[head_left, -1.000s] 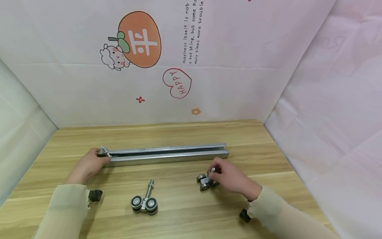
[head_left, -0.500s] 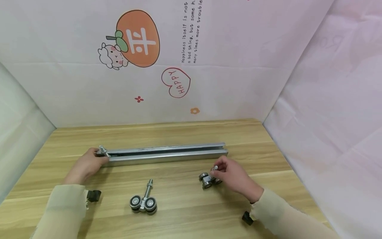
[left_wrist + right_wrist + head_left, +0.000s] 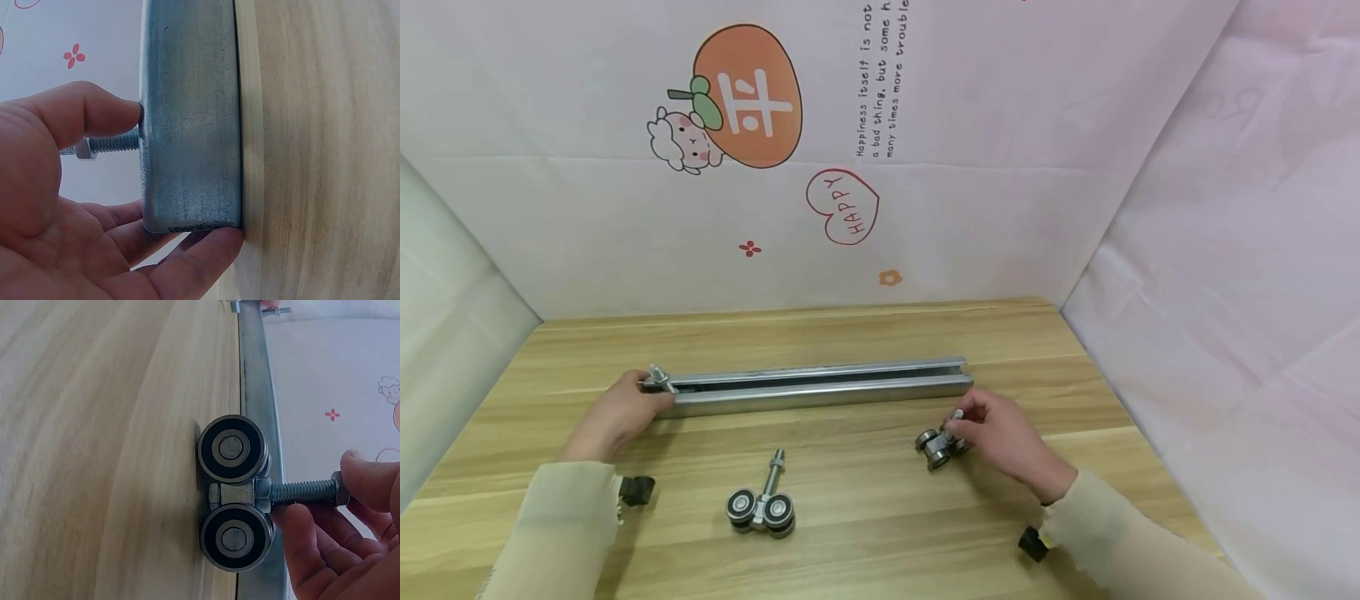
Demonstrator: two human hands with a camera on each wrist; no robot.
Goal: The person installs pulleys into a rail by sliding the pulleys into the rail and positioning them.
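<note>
A grey metal channel rail (image 3: pixel 820 396) lies across the wooden table with its slot upward. My left hand (image 3: pixel 625 412) grips its left end, thumb on the upper edge and fingers round the end in the left wrist view. Beside that thumb, a threaded bolt with a nut (image 3: pixel 84 149) sticks up from the slot; whatever it joins inside is hidden. My right hand (image 3: pixel 1007 437) holds a roller trolley (image 3: pixel 234 494) by its upright bolt (image 3: pixel 306 491), near the rail's right end. The trolley's wheels are down at the table, in front of the rail.
Another roller trolley (image 3: pixel 760 510) lies on the table (image 3: pixel 850 533) in front of the rail, its bolt pointing away. A printed white cloth (image 3: pixel 970 208) stands behind the table, with more white cloth at both sides.
My right hand has shifted to the right with the roller trolley, closer to the rail's right end. My left hand stays on the rail's left end, and the other trolley has not moved.
</note>
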